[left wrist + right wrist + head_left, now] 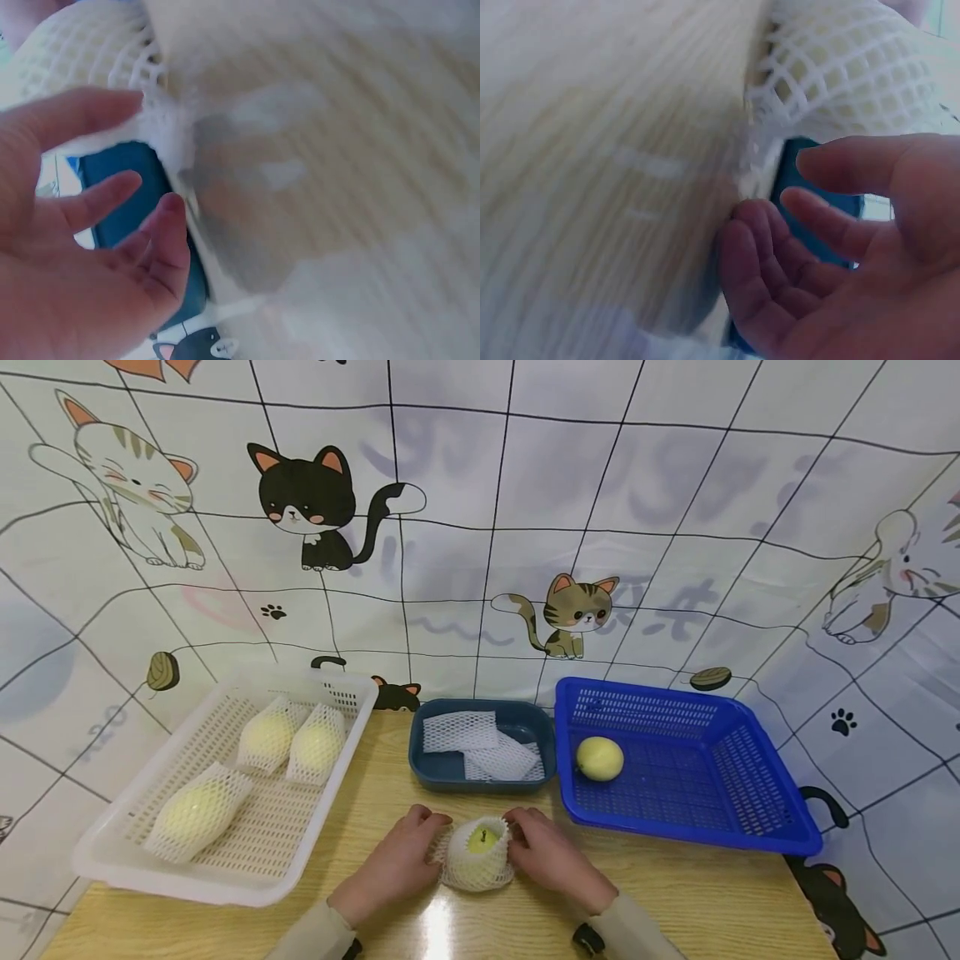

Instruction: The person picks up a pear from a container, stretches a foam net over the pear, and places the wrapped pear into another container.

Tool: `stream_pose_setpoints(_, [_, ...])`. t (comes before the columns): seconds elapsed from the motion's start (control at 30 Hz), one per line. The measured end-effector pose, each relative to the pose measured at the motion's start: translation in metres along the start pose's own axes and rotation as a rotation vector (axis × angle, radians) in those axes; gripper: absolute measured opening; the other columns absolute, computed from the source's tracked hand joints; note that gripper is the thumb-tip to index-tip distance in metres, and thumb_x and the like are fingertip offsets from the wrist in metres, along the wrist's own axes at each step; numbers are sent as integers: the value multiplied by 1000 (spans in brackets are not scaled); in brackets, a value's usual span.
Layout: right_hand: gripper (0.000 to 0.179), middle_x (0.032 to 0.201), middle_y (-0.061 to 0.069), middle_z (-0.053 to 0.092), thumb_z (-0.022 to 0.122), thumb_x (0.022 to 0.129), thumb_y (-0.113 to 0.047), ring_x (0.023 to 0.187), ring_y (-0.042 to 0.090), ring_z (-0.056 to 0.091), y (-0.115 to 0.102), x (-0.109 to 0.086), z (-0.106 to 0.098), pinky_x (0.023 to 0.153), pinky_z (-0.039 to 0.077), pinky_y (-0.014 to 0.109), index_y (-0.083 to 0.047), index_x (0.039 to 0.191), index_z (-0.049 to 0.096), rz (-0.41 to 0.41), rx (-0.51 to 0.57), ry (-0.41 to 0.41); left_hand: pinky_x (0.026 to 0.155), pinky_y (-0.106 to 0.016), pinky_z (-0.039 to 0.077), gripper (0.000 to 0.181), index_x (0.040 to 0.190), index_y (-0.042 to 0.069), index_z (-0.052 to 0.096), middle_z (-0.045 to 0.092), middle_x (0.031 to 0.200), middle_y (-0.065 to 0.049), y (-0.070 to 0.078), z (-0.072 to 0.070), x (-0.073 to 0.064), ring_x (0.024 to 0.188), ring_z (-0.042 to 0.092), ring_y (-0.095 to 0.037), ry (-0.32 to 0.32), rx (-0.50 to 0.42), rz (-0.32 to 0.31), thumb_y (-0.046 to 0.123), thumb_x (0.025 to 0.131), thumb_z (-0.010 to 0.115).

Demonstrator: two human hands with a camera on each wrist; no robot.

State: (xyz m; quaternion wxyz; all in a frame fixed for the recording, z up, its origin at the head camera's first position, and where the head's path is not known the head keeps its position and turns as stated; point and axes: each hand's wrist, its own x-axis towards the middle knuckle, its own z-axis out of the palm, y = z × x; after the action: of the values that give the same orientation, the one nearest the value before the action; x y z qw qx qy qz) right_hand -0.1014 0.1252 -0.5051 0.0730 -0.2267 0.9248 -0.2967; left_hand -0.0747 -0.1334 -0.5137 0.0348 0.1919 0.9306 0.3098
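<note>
In the head view a round yellow-green fruit (482, 838) stands on the table, its dark stem upward, with a white foam net sleeve (476, 870) around its sides. My left hand (405, 857) is at the sleeve's left side. The left wrist view shows the thumb tip right at the netting (97, 52) and the other fingers bent, apart from it. On the opposite side is my right hand (551, 853). Its thumb and loosely bent fingers are spread apart, just beside the netting (847, 75) in the right wrist view.
At the left a white basket (288, 868) contains 3 netted fruits. Behind the hands, a dark teal tray (480, 787) contains several foam nets (502, 756). A blue basket (690, 785) at the right has one bare yellow fruit (600, 758). A cat-print cloth (450, 527) covers the wall.
</note>
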Motion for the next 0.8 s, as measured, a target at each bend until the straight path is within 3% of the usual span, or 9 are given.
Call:
stream_pose_setpoints(0.1, [35,109,3,64,64,88,0,98,20,60,1,-4,-7,84,52,39,-4,123,66,-21,23,-5,98,-54,48,71,140,2,55,51,132,-18,-4,-5,0,119,54,-36,-34,-66,25,4,73,78])
stream_pose_setpoints(0.23, [48,131,9,63,67,89,-2,115,29,62,2,-8,-16,95,53,48,-3,136,61,-74,134,-77,109,-58,42,86,150,-1,45,43,150,-22,-4,-9,2,136,47,-40,-73,-214,74,16,77,87])
stream_pose_setpoints(0.33, [58,141,6,60,75,92,-16,125,28,59,3,-9,-20,101,51,50,-9,145,55,-105,250,-161,113,-57,39,94,155,0,40,43,156,-19,-2,-9,4,141,45,-37,-102,-313,99,28,80,90])
stream_pose_setpoints(0.43, [64,139,-2,61,81,90,-30,125,20,59,4,-8,-17,104,51,45,-17,146,54,-120,327,-219,112,-52,41,96,156,1,39,46,156,-16,1,-7,7,139,47,-34,-143,-365,99,33,81,90])
stream_pose_setpoints(0.63, [73,134,-3,63,86,85,-33,121,13,60,5,-6,-5,103,50,34,-18,147,51,-137,308,-243,107,-37,45,89,154,6,43,54,149,-9,5,3,12,129,54,-21,-195,-364,130,21,80,90])
stream_pose_setpoints(0.8, [76,130,-4,64,88,83,-33,117,9,59,4,-3,-2,100,50,31,-17,147,49,-135,218,-245,107,-38,45,89,153,10,44,56,146,-5,5,7,14,127,55,-17,-189,-328,143,17,78,92])
